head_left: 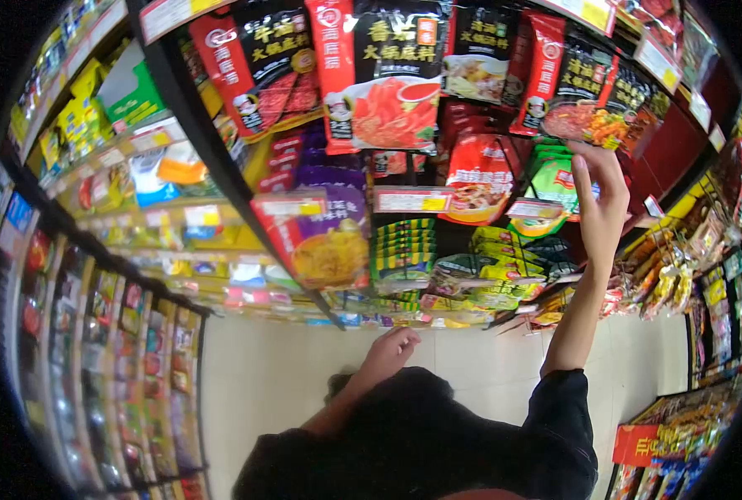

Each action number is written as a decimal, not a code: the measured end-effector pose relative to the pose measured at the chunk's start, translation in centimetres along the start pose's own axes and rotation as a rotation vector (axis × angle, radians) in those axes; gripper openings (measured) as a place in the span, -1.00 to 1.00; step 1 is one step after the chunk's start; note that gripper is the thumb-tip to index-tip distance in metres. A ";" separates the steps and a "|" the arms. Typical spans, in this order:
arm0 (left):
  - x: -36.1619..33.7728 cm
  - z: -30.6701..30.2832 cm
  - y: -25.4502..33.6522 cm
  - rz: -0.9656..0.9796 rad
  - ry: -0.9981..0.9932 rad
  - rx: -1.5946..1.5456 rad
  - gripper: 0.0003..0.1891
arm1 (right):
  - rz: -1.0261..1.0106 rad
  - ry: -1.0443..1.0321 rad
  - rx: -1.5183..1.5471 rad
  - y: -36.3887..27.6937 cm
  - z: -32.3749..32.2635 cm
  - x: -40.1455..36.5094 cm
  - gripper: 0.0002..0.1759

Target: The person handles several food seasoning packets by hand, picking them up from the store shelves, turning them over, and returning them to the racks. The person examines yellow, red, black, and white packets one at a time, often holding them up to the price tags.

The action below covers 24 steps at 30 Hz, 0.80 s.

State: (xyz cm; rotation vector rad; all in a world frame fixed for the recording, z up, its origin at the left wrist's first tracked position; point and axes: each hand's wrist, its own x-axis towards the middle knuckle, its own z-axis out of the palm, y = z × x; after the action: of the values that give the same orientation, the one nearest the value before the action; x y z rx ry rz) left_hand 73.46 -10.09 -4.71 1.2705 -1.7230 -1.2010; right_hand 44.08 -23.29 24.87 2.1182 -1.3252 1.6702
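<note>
My right hand (602, 187) is raised to the shelf, its thumb and fingers apart at the edge of the green packets (554, 187). Its fingertips overlap the lower edge of a black and red hot pot base packet (584, 92) hanging above. Low in front of my body, my left hand (390, 353) has its fingers curled in, with nothing visible in them. Left of the green packets hangs a red seasoning packet (479, 175). A large tomato hot pot base packet (383, 79) hangs in the upper middle.
Purple packets (333, 233) and yellow-green packets (504, 267) fill the lower rows. Price label holders (413, 200) stick out from the shelf. Bagged snacks (671, 275) hang at the right. A shelf unit (121, 358) stands at the left. Pale tiled floor (254, 367) lies below.
</note>
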 end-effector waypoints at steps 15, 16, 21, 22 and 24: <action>11.0 -26.9 17.7 0.412 0.830 0.575 -0.36 | -0.778 -0.411 1.319 -15.7 -1.6 -2.5 -0.62; 11.5 -26.7 17.7 0.381 0.798 0.470 -0.22 | -0.770 -0.416 1.422 -16.5 -1.2 -2.6 -0.65; 14.7 -27.6 15.9 0.524 0.951 0.528 -0.10 | -0.784 -0.457 1.663 -17.2 -0.8 -2.5 -0.86; 14.8 -27.8 16.2 0.484 0.955 0.487 -0.10 | -0.774 -0.458 1.688 -17.3 -0.8 -2.6 -0.87; 15.2 -28.4 16.4 0.458 0.935 0.435 -0.08 | -0.734 -0.489 1.712 -17.0 -1.3 -2.6 -0.89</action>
State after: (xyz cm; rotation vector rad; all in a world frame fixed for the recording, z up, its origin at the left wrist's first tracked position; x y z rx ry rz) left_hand 88.88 -30.96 20.48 1.2683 -1.4281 0.0846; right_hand 54.93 -10.86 29.85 3.0242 1.5417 2.0169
